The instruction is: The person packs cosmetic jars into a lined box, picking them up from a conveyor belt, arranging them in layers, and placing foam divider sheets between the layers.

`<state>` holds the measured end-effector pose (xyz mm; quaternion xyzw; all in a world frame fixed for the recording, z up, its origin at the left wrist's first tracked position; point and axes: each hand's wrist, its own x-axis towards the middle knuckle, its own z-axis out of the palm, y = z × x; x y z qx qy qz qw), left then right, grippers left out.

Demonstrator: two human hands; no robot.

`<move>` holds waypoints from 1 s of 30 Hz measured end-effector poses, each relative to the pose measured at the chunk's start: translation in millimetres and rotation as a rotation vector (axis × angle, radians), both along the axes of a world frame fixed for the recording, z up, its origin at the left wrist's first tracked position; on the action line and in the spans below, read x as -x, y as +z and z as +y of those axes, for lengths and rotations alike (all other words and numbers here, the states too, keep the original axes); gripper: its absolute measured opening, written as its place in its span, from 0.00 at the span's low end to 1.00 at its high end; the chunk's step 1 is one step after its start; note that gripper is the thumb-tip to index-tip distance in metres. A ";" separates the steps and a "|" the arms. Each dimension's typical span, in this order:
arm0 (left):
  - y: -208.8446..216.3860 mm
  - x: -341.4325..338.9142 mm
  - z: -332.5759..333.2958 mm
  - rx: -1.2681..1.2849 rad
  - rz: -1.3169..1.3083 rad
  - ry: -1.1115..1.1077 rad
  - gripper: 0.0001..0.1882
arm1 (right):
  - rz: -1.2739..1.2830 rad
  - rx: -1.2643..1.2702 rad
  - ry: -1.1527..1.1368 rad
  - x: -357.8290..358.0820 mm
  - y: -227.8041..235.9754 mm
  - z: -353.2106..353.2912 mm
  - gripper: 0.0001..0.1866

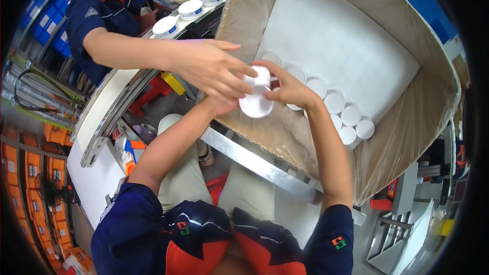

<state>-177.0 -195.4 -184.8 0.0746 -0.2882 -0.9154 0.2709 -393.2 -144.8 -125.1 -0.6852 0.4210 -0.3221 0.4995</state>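
Note:
My right hand (291, 90) has its thumb and fingers closed round a white round tub (261, 76) above the near edge of a large lined box. A second white round tub (256, 106) is just below it, its pale round face toward me. My left hand (224, 104) grips this lower tub at its left side; most of its fingers are hidden. Over my left hand reaches a co-worker's hand (216, 69), its fingertips at the upper tub. Inside the box, several white round tubs (334, 102) stand in rows along the near side.
The large box (402, 137) has a brown, plastic-lined wall and a white sheet (331, 35) at its bottom. White tubs (190, 9) line a curved conveyor at the upper left, beside the co-worker (97, 25). A metal rail (260, 160) runs before my legs.

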 end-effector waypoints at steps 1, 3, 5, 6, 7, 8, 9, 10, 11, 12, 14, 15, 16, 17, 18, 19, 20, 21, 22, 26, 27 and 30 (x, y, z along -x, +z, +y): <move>0.9 5.7 2.7 0.158 -0.273 0.030 0.29 | 0.045 -0.045 -0.027 4.7 -3.8 6.5 0.48; -3.4 14.8 1.6 0.308 -0.605 0.121 0.38 | 0.219 -0.087 -0.120 16.4 -9.2 25.8 0.46; 2.6 34.4 -8.7 0.613 -0.709 0.242 0.40 | 0.396 -0.141 -0.222 30.3 -18.1 43.0 0.44; 5.5 50.0 -15.1 0.920 -0.796 0.374 0.42 | 0.574 -0.066 -0.253 38.7 -23.2 52.5 0.39; 7.1 60.7 -26.3 1.143 -0.840 0.539 0.43 | 0.746 0.015 -0.262 37.4 -25.1 58.8 0.34; 10.1 73.4 -38.9 1.367 -0.875 0.707 0.45 | 0.747 0.009 -0.260 34.2 -28.1 66.8 0.34; 11.1 87.3 -50.8 1.360 -0.874 0.702 0.45 | 0.719 0.087 -0.336 27.6 -27.6 75.8 0.28; 13.7 97.9 -63.8 1.457 -0.841 0.788 0.44 | 0.688 0.171 -0.407 19.1 -24.0 81.5 0.23; 15.8 103.2 -75.3 1.554 -0.807 0.875 0.44 | 0.682 0.099 -0.362 13.1 -16.6 86.6 0.20; 15.6 109.6 -85.7 1.550 -0.802 0.872 0.44 | 0.686 0.094 -0.365 14.9 -15.7 93.5 0.20; 13.9 115.8 -101.9 1.967 -1.027 0.873 0.41 | 0.654 -0.007 -0.220 18.8 -16.8 100.6 0.23; 8.9 119.5 -105.9 1.965 -1.028 0.871 0.41 | 0.614 -0.035 -0.192 24.2 -19.6 100.1 0.26; 3.8 121.1 -109.1 1.945 -1.047 0.867 0.40 | 0.612 -0.035 -0.189 29.9 -20.0 98.8 0.26; -0.5 120.8 -112.7 1.926 -1.071 0.865 0.40 | 0.499 -0.114 -0.186 34.7 -19.0 96.3 0.29; -4.8 125.1 -110.4 1.926 -1.067 0.859 0.40 | 0.387 -0.199 -0.194 40.7 -19.3 94.8 0.33; -10.6 127.5 -105.4 1.931 -1.141 0.872 0.39 | 0.386 -0.202 -0.195 47.2 -22.3 91.6 0.33; -15.1 128.8 -102.3 1.934 -1.219 0.887 0.39 | 0.316 -0.149 -0.216 53.7 -26.4 86.3 0.36; -17.3 127.4 -102.0 1.933 -1.227 0.889 0.39 | 0.246 -0.091 -0.231 57.6 -29.8 78.5 0.39; -19.7 126.4 -100.9 1.979 -1.252 0.880 0.41 | 0.227 0.001 -0.337 61.1 -32.9 66.1 0.39; -24.1 116.3 -104.5 2.152 -1.331 0.895 0.47 | 0.430 0.526 -0.791 67.2 -43.6 -15.5 0.33; -24.6 111.4 -105.7 2.149 -1.362 0.907 0.47 | 0.522 0.647 -0.880 60.6 -44.2 -32.0 0.32; -18.0 102.3 -94.3 2.067 -1.404 0.853 0.49 | 0.728 0.787 -0.922 43.4 -52.4 -68.9 0.32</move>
